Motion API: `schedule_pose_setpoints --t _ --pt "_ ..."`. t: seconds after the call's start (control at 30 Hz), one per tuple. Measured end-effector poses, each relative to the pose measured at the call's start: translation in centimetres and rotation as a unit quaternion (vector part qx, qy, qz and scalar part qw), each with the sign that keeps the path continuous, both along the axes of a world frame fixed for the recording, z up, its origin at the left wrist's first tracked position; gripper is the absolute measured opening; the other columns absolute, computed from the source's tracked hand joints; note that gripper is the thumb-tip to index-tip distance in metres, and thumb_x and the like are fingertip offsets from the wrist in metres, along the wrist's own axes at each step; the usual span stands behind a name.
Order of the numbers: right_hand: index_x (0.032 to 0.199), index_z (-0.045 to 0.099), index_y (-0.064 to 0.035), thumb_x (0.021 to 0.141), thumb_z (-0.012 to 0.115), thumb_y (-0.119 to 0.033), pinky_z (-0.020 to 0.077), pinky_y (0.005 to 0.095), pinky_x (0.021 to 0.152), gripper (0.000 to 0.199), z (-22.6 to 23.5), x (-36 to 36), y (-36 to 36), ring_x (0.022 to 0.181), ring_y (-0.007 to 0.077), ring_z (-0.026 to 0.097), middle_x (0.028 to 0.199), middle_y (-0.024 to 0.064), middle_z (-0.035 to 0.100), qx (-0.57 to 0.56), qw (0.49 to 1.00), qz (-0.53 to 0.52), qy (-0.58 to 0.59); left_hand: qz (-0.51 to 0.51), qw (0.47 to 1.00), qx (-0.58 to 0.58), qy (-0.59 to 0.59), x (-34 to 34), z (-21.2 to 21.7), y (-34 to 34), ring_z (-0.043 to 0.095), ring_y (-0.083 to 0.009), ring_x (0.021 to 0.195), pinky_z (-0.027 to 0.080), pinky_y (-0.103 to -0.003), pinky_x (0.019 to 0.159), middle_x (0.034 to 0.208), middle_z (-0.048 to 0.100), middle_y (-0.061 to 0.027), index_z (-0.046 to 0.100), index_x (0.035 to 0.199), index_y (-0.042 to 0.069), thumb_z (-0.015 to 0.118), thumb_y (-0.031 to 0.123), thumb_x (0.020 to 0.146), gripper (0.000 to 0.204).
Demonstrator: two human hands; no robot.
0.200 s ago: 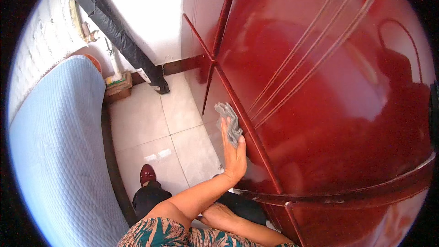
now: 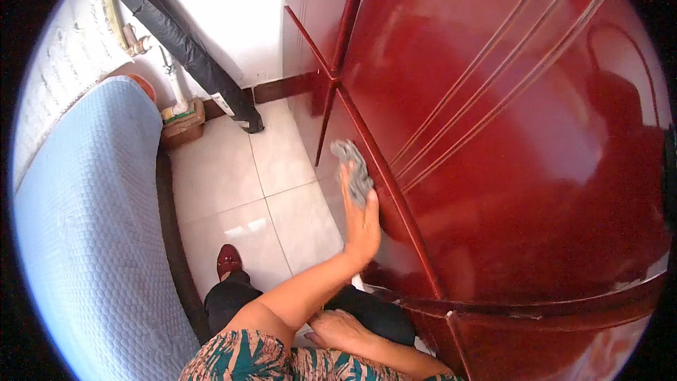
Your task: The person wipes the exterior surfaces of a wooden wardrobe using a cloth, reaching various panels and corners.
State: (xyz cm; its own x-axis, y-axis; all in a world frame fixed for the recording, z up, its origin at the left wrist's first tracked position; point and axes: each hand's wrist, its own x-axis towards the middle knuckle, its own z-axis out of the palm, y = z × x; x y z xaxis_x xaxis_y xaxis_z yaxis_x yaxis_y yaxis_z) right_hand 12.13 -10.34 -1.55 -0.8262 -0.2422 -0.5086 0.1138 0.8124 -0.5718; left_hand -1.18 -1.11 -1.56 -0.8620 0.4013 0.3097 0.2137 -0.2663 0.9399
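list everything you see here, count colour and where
glossy dark red wooden cabinet: 1, dark red, fills the right side
crumpled grey cleaning cloth: 1, grey, pressed on the cabinet's lower front
quilted light blue mattress: 1, light blue, left side
long black wrapped bundle: 1, black, leaning on the white wall at top
white floor tiles: several, white, centre
small brown wooden block: 1, brown, floor at the wall
dark red shoe: 1, on the tiles at bottom centre
left hand: holds the cloth against the cabinet
right hand: resting on the dark-trousered lap, bottom centre
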Motion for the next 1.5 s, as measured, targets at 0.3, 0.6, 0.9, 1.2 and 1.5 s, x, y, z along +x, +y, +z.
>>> schedule_pose_setpoints --t 0.3,0.6,0.9,1.2,1.5 --pt "0.118 0.053 -0.0057 0.086 0.059 -0.030 0.0459 0.0405 0.074 0.041 1.1 -0.1 0.6 0.091 0.0298 0.060 0.094 0.0131 0.060 0.013 0.999 -0.042 0.019 -0.008 0.961 0.013 -0.277 -9.6 -4.9 3.6 0.034 -0.0254 0.130 0.024 -0.033 0.109 0.143 0.036 -0.0149 0.031 0.141 -0.002 0.039 0.049 0.096 0.068" --pt "0.128 0.046 -0.0077 0.089 0.054 -0.035 0.0464 0.0421 0.081 0.048 0.6 0.0 1.5 0.099 0.0310 0.059 0.104 0.0145 0.060 0.037 0.995 -0.055 -0.072 -0.042 0.872 -0.051 -0.485 -7.6 -17.8 1.6 0.039 -0.0254 0.126 0.030 -0.037 0.105 0.138 0.043 -0.0141 0.038 0.137 -0.002 0.040 0.060 0.092 0.077" --pt "0.112 0.053 -0.0058 0.086 0.056 -0.034 0.0502 0.0436 0.071 0.039 -1.9 1.8 1.7 0.084 0.0320 0.063 0.094 0.0149 0.061 0.052 0.995 -0.082 0.008 0.077 0.992 0.050 -0.083 -2.6 -1.9 2.9 0.017 -0.0322 0.140 0.010 -0.039 0.114 0.150 0.022 -0.0197 0.027 0.143 -0.001 0.042 0.030 0.096 0.058" --pt "0.114 0.054 -0.0061 0.085 0.059 -0.033 0.0502 0.0430 0.071 0.040 -1.9 1.7 1.6 0.083 0.0316 0.062 0.092 0.0127 0.059 0.037 0.991 -0.112 0.057 -0.072 0.894 -0.022 -0.442 -12.2 -13.4 2.1 0.032 -0.0234 0.130 0.022 -0.039 0.108 0.142 0.038 -0.0103 0.031 0.143 0.006 0.045 0.056 0.091 0.073" --pt "0.124 0.050 -0.0062 0.087 0.058 -0.034 0.0485 0.0428 0.074 0.048 -1.6 1.5 1.9 0.089 0.0317 0.060 0.096 0.0133 0.059 0.026 0.994 -0.104 0.003 -0.032 0.852 -0.047 -0.520 -6.0 -19.4 2.4 0.036 -0.0286 0.129 0.026 -0.039 0.108 0.143 0.037 -0.0169 0.030 0.142 -0.002 0.040 0.065 0.089 0.086"
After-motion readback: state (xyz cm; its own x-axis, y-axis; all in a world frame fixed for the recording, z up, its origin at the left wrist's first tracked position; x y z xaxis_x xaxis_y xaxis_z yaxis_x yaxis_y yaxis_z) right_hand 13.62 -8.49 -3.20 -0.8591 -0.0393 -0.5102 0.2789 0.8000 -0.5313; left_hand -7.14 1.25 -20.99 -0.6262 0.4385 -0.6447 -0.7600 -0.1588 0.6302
